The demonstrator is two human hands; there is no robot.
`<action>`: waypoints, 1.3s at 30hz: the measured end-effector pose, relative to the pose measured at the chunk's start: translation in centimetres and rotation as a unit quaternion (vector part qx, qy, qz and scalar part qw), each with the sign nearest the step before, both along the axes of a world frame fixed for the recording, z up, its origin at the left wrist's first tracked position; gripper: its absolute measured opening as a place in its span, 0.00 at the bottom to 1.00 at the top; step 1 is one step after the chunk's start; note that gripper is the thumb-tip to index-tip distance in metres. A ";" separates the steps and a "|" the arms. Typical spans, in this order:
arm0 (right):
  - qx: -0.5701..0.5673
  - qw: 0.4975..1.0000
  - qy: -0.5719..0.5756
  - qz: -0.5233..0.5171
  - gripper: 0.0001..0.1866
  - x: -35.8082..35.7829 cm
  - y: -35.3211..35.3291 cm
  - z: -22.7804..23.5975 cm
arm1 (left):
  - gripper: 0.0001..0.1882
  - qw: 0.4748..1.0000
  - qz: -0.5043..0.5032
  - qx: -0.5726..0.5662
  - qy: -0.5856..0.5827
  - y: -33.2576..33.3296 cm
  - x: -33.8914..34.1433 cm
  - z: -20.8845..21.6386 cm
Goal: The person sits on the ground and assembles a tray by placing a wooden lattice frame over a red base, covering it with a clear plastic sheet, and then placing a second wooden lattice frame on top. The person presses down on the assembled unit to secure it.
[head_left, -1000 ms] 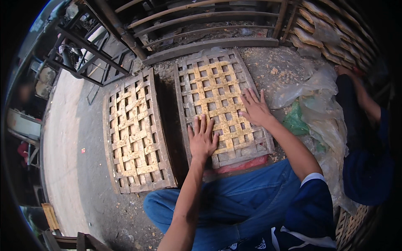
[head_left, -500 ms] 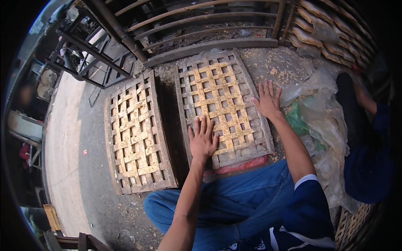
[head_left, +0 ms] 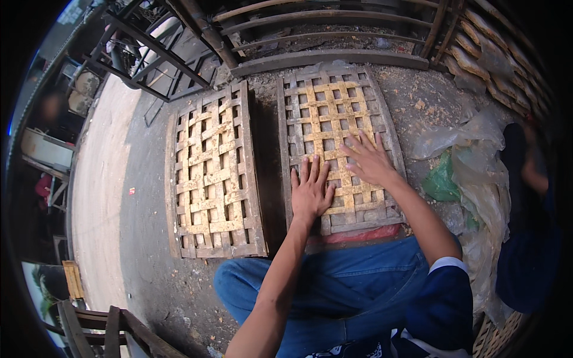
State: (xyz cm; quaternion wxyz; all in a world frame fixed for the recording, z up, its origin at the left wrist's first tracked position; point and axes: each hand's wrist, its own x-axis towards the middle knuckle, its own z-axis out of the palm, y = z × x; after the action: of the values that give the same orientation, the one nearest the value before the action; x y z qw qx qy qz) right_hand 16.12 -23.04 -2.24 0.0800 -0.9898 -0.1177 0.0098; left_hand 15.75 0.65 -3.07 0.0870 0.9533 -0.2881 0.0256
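Observation:
In front of me lies a woven bamboo tray (head_left: 326, 129) in a wooden frame, its strips stained yellow in the middle. My left hand (head_left: 311, 192) rests flat on its lower left part, fingers spread. My right hand (head_left: 371, 160) lies over its right half, fingers also spread, holding nothing. Whether the right palm presses on the strips I cannot tell. To the left stands a similar woven tray (head_left: 210, 173) on top of what looks like a stack, with a dark gap between the two. Red material (head_left: 358, 234) shows under the near edge of the tray before me.
Crumpled clear plastic sheets (head_left: 477, 173) and a green plastic piece (head_left: 443, 179) lie at my right, beside another person's dark-clothed leg (head_left: 514, 179). Bamboo rails (head_left: 328, 24) run across the back. Stacked trays (head_left: 495, 65) lean at the far right; a dark metal frame (head_left: 149, 53) stands far left.
My right hand has moved left from the tray's right edge onto its woven middle. My left hand stays on the lower left part. The whole view has shifted slightly.

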 end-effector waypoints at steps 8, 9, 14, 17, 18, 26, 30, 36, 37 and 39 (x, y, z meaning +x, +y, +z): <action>-0.034 0.989 0.052 -0.132 0.38 -1.0 -4.3 1.3 | 0.33 1.000 -0.011 -0.029 -0.007 -0.6 -0.2 -0.2; -0.018 0.990 0.069 -0.126 0.38 -1.2 -3.8 1.5 | 0.33 0.999 -0.010 -0.036 -0.009 -0.8 -0.3 -0.2; 0.049 0.986 0.156 0.031 0.34 -5.1 4.4 10.5 | 0.36 1.000 0.005 -0.006 0.005 -0.1 -0.3 -0.4; 0.327 0.931 0.129 0.100 0.30 -11.2 6.9 17.1 | 0.36 0.994 0.013 -0.109 0.024 1.2 0.4 -0.6; 0.471 0.866 0.152 0.064 0.29 -13.6 6.4 17.1 | 0.31 0.981 0.004 -0.186 0.047 1.1 0.5 -0.5; 0.507 0.779 -0.215 -0.300 0.20 -17.3 -2.1 11.8 | 0.29 0.836 0.001 -0.472 0.280 -0.1 0.2 8.3; 0.414 0.791 -0.159 -0.421 0.25 -17.6 -5.9 13.6 | 0.28 0.891 -0.003 -0.355 0.283 3.5 -5.1 11.3; 0.179 0.857 -0.081 -0.476 0.45 -20.0 -10.1 14.0 | 0.19 0.882 0.026 -0.385 0.271 4.8 -7.3 9.9; 0.154 0.864 -0.065 -0.476 0.45 -20.2 -10.8 15.1 | 0.17 0.861 0.016 -0.433 0.265 4.0 -6.8 10.2; 0.061 0.877 0.002 -0.477 0.44 -20.7 -13.2 13.7 | 0.14 0.869 0.008 -0.419 0.263 2.1 -6.7 9.1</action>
State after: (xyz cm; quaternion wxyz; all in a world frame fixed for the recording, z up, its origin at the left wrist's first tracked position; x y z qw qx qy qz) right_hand -4.63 -36.29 11.43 0.1355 -0.9189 0.3688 -0.0347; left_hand 9.07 2.78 6.03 0.5508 0.8010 -0.2087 -0.1068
